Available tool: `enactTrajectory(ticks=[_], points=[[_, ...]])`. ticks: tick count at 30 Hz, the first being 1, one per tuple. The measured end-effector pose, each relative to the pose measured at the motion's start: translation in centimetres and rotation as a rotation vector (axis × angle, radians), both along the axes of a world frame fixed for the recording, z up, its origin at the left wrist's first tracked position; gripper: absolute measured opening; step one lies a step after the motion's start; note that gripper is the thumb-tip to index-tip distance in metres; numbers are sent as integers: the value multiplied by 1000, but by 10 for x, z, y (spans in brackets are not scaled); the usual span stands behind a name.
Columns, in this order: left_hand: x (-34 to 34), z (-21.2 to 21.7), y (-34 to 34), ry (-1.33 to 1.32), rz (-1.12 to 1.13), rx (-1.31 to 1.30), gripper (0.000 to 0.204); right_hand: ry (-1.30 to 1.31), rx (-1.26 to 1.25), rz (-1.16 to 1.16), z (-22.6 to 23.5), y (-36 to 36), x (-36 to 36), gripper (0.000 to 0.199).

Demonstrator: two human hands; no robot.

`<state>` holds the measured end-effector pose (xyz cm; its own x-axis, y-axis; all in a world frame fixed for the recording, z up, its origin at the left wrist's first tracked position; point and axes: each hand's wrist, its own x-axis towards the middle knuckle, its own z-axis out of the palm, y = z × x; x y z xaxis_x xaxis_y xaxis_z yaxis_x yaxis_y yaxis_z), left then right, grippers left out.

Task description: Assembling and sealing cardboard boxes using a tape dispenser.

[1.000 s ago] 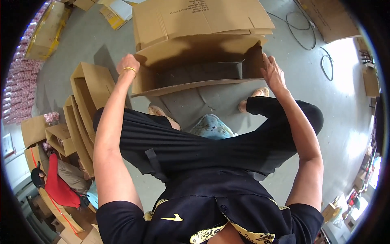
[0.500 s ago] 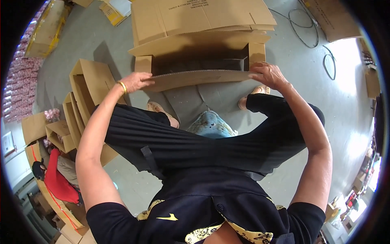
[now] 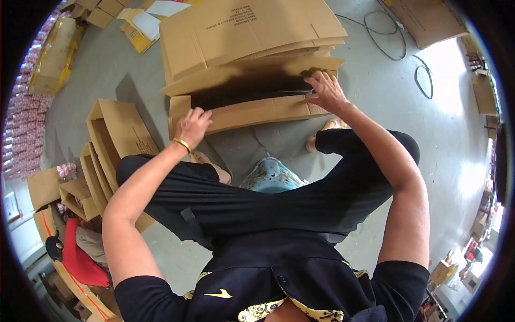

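The person sits low over a grey concrete floor (image 3: 370, 80), knees spread in black trousers, and works on a cardboard box (image 3: 252, 110) lying on its side just in front of the legs. The box is open toward the person, its inside dark with shadow.

The left hand (image 3: 192, 124) rests on the near lower flap at the box's left end, fingers curled over the flap's edge and gripping it; a gold bangle (image 3: 182, 144) sits on that wrist. The right hand (image 3: 324, 90) lies at the right end of the same flap, fingers spread wide and pressed flat on the cardboard rather than closed around it. Both hands touch the box, well apart from each other, one at each end of the opening.

Behind the box, a stack of flat cardboard sheets (image 3: 241, 32) lies on the floor, touching or just beside the box's far edge. To the person's left stand several opened boxes (image 3: 115, 139), nested one beside another. A black cable (image 3: 397, 37) loops over the floor at the upper right. A bare foot (image 3: 324, 131) shows just below the right end of the box, and a blue-patterned cushion or seat (image 3: 271, 177) shows between the legs.
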<state>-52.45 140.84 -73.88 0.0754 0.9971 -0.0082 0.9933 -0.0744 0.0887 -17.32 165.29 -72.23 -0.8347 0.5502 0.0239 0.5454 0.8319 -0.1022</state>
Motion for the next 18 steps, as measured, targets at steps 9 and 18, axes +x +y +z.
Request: enactTrajectory(ticks=[9, 18], points=[[4, 2, 16, -16, -195, 152, 61, 243, 116, 41, 11, 29, -125, 16], [-10, -7, 6, -39, -127, 87, 53, 313, 66, 154, -18, -75, -91, 87]])
